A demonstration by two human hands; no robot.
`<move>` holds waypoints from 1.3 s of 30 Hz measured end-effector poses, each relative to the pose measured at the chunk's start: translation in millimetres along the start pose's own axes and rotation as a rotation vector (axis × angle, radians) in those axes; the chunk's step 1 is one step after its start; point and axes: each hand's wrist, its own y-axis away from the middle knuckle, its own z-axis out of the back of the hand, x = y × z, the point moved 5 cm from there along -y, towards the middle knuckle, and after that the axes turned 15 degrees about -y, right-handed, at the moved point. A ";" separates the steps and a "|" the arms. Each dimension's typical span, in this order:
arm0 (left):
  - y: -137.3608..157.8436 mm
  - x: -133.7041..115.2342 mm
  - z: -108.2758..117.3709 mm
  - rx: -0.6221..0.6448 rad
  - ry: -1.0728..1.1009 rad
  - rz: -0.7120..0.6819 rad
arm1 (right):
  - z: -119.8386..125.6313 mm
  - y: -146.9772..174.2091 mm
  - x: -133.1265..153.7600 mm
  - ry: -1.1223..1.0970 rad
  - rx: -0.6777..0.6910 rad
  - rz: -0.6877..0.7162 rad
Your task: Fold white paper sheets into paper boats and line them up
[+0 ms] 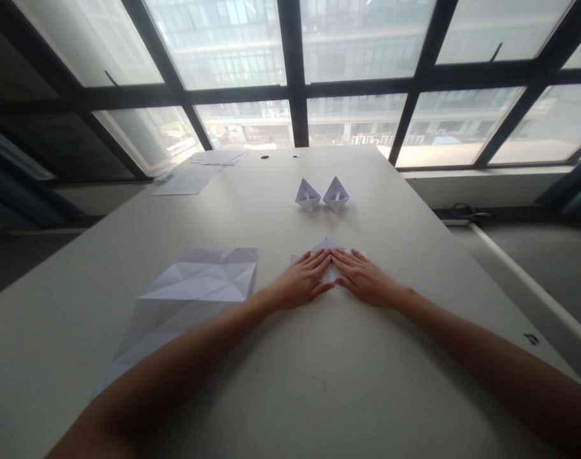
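Note:
A folded white sheet of paper (327,243) lies flat on the white table, its peak pointing away from me. My left hand (306,276) presses flat on its left part, fingers stretched out. On the right part lies my right hand (363,274), palm down and fingers extended too. The fingertips of both hands meet near the paper's middle, and much of the sheet is hidden beneath them. Beyond the hands stand two folded paper boats, a left boat (308,196) and a right boat (336,194), side by side.
Creased, unfolded paper (199,280) lies left of the hands, partly under my left forearm. Flat white sheets (190,180) rest at the table's far left corner. The white table (390,395) reaches to large windows. A small dark mark (531,339) sits near the right edge.

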 end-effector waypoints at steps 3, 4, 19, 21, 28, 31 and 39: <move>0.4 0.8 0.1 0.005 -0.016 0.008 | -4.4 1.7 -1.2 0.023 0.063 -0.005; 0.4 1.0 0.1 0.007 -0.016 0.009 | -4.7 2.0 -1.8 0.026 0.072 -0.006; -1.6 12.8 -7.9 0.071 -0.035 0.169 | -2.8 -0.5 -21.5 0.108 0.043 -0.191; -0.7 16.7 -10.3 0.071 -0.035 0.188 | -1.7 0.0 -23.9 0.116 0.034 -0.196; 1.8 26.4 -14.9 0.081 -0.041 0.276 | 1.2 2.2 -33.5 0.132 0.007 -0.238; 2.2 25.0 -13.4 0.077 -0.061 0.277 | 2.3 2.1 -33.7 0.124 -0.006 -0.243; 3.8 22.9 -10.8 0.059 -0.068 0.244 | 4.3 0.9 -31.8 0.104 -0.031 -0.266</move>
